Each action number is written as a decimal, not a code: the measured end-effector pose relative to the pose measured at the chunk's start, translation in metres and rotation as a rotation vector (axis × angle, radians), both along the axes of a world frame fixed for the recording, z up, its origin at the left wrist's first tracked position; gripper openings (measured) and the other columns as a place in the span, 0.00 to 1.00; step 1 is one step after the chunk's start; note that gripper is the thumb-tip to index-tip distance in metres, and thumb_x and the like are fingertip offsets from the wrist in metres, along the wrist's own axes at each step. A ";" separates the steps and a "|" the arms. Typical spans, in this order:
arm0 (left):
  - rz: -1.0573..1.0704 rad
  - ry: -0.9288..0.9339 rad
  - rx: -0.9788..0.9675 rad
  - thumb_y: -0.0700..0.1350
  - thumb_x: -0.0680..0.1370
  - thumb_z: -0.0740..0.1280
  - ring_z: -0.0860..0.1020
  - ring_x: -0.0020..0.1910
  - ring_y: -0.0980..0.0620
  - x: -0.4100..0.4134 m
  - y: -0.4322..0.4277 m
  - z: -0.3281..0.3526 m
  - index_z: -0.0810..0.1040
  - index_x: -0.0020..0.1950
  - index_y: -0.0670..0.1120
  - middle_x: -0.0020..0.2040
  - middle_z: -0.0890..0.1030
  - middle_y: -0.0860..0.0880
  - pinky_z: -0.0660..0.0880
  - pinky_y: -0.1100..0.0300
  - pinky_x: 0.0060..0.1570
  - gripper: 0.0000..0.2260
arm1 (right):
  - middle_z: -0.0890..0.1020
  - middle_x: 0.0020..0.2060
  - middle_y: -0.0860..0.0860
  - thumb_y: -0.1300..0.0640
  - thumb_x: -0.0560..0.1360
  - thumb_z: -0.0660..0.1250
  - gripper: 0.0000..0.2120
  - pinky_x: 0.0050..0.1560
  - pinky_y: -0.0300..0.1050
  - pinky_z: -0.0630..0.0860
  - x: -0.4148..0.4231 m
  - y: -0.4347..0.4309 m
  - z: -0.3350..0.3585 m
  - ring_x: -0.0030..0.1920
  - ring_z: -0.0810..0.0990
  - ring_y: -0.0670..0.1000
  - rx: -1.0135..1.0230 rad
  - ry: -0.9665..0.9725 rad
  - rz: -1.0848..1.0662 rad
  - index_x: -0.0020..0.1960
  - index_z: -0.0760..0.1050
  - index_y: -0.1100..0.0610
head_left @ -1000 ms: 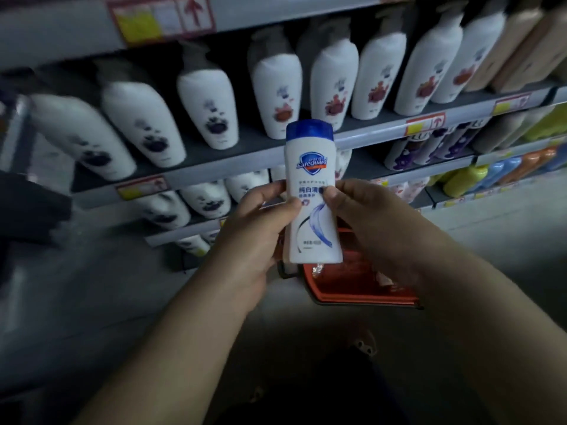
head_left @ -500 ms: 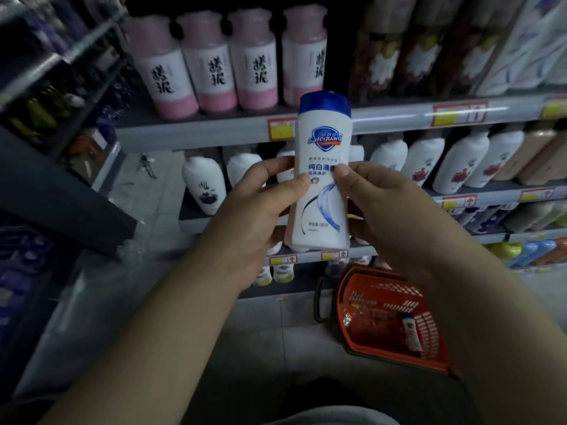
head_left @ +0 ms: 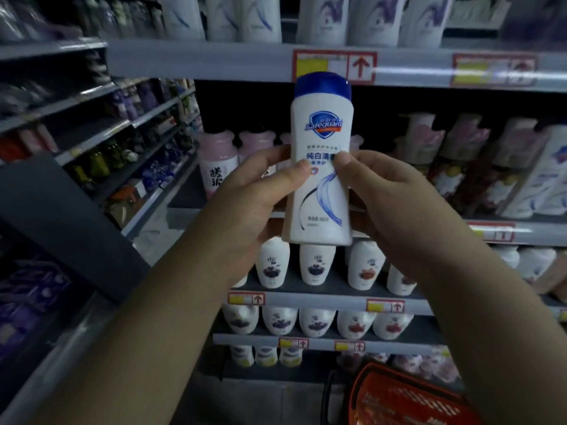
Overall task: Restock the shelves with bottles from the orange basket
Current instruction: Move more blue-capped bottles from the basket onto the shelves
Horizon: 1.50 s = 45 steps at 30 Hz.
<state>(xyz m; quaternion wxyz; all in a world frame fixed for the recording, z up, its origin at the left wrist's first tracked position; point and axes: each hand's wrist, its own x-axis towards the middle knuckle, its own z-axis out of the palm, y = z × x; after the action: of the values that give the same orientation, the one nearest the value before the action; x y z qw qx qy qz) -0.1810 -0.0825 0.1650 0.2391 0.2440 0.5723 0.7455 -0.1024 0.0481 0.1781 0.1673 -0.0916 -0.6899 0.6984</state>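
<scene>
Along a dim shop aisle, grey metal shelving (head_left: 199, 61) rises in tiers across the view, each tier edged with a pale strip carrying red-and-yellow price tags (head_left: 334, 65). A second run of shelves (head_left: 101, 139) recedes at the left, stocked with dark, blurred goods, and a dark grey slanted panel (head_left: 67, 216) crosses the left foreground. Grey floor (head_left: 270, 403) shows at the bottom. Held upright at the centre, in front of the shelving and not on any tier, is the white plastic bottle with a blue cap and a blue shield logo (head_left: 322, 210). The left hand (head_left: 254, 204) grips its left side and the right hand (head_left: 386, 191) its right side, both thumbs pressed on the front label close to each other. Bottle and hands hide part of the middle tier, where pink-capped white bottles with black characters (head_left: 217, 167) stand at the left and taller patterned pump bottles (head_left: 460, 167) at the right. Tall white bottles with purple swirls (head_left: 374, 19) line the top tier, cut off by the frame. Small rounded white bottles with dark or red motifs (head_left: 316, 265) fill the tiers below the hands. At the lower right, near the shelving foot, sits the orange mesh plastic basket with a black handle (head_left: 395, 397), partly covered by the right forearm; its contents cannot be made out.
</scene>
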 end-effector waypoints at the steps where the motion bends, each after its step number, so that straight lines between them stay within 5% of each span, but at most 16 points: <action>1: 0.000 0.012 0.014 0.47 0.70 0.71 0.81 0.56 0.44 -0.006 -0.002 0.005 0.76 0.65 0.47 0.57 0.82 0.44 0.78 0.48 0.54 0.24 | 0.86 0.43 0.51 0.53 0.79 0.61 0.10 0.44 0.44 0.82 -0.008 -0.003 0.004 0.45 0.85 0.49 -0.003 0.024 0.006 0.50 0.78 0.58; 8: 0.006 0.103 0.058 0.47 0.71 0.68 0.81 0.56 0.43 -0.062 -0.024 0.037 0.75 0.65 0.47 0.57 0.82 0.44 0.76 0.37 0.56 0.22 | 0.86 0.45 0.53 0.52 0.78 0.61 0.11 0.48 0.47 0.82 -0.058 -0.024 0.035 0.47 0.85 0.51 0.049 0.108 0.004 0.52 0.77 0.58; 14: -0.015 0.175 0.098 0.46 0.71 0.69 0.81 0.56 0.44 -0.111 -0.046 0.065 0.75 0.66 0.47 0.57 0.83 0.44 0.76 0.42 0.58 0.23 | 0.86 0.45 0.53 0.51 0.78 0.62 0.12 0.50 0.50 0.82 -0.107 -0.048 0.062 0.46 0.85 0.51 0.127 0.163 -0.026 0.54 0.77 0.58; 18: -0.002 0.241 0.160 0.47 0.66 0.69 0.84 0.48 0.49 -0.134 -0.056 0.084 0.75 0.64 0.46 0.52 0.84 0.46 0.81 0.52 0.45 0.26 | 0.86 0.45 0.50 0.50 0.78 0.62 0.11 0.51 0.54 0.81 -0.130 -0.059 0.080 0.46 0.85 0.49 0.256 0.225 -0.081 0.54 0.77 0.54; 23: 0.075 0.344 0.202 0.43 0.74 0.69 0.84 0.44 0.51 -0.161 -0.062 0.109 0.75 0.62 0.47 0.48 0.85 0.47 0.79 0.56 0.38 0.16 | 0.84 0.48 0.51 0.51 0.78 0.64 0.11 0.49 0.46 0.81 -0.153 -0.071 0.103 0.48 0.84 0.47 0.490 0.298 -0.083 0.58 0.77 0.52; 27: 0.175 0.397 0.233 0.41 0.77 0.67 0.84 0.42 0.51 -0.184 -0.063 0.126 0.75 0.60 0.45 0.47 0.85 0.48 0.81 0.55 0.40 0.12 | 0.83 0.42 0.49 0.52 0.78 0.65 0.07 0.51 0.49 0.82 -0.183 -0.078 0.123 0.45 0.84 0.47 0.564 0.332 -0.161 0.52 0.77 0.54; 31: 0.269 0.495 0.241 0.40 0.77 0.68 0.84 0.47 0.55 -0.208 -0.065 0.141 0.75 0.52 0.50 0.49 0.84 0.51 0.81 0.55 0.48 0.06 | 0.80 0.44 0.44 0.53 0.77 0.66 0.10 0.41 0.32 0.78 -0.215 -0.086 0.139 0.44 0.80 0.41 0.718 0.402 -0.319 0.57 0.76 0.54; 35: 0.257 0.556 0.238 0.37 0.78 0.65 0.83 0.50 0.55 -0.228 -0.069 0.149 0.77 0.53 0.49 0.51 0.84 0.50 0.79 0.55 0.54 0.08 | 0.79 0.49 0.46 0.55 0.76 0.67 0.14 0.44 0.32 0.76 -0.240 -0.090 0.148 0.46 0.77 0.40 0.789 0.396 -0.407 0.60 0.74 0.57; 39: 0.285 0.601 0.208 0.35 0.79 0.61 0.83 0.47 0.59 -0.244 -0.072 0.143 0.80 0.52 0.55 0.46 0.84 0.58 0.78 0.65 0.45 0.15 | 0.81 0.47 0.48 0.58 0.75 0.68 0.11 0.53 0.44 0.77 -0.260 -0.091 0.145 0.50 0.79 0.47 0.737 0.362 -0.431 0.57 0.76 0.59; 45: 0.285 0.612 0.121 0.34 0.78 0.59 0.82 0.53 0.55 -0.259 -0.069 0.133 0.77 0.66 0.46 0.57 0.82 0.50 0.79 0.60 0.52 0.19 | 0.78 0.45 0.45 0.60 0.76 0.68 0.09 0.39 0.25 0.68 -0.278 -0.090 0.137 0.47 0.75 0.43 0.751 0.303 -0.429 0.56 0.76 0.57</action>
<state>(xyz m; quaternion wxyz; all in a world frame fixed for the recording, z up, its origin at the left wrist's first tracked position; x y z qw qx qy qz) -0.4399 -0.1516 0.2982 -0.0651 0.3876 0.6008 0.6962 -0.3799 -0.0415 0.3148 0.4288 -0.0621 -0.8283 0.3552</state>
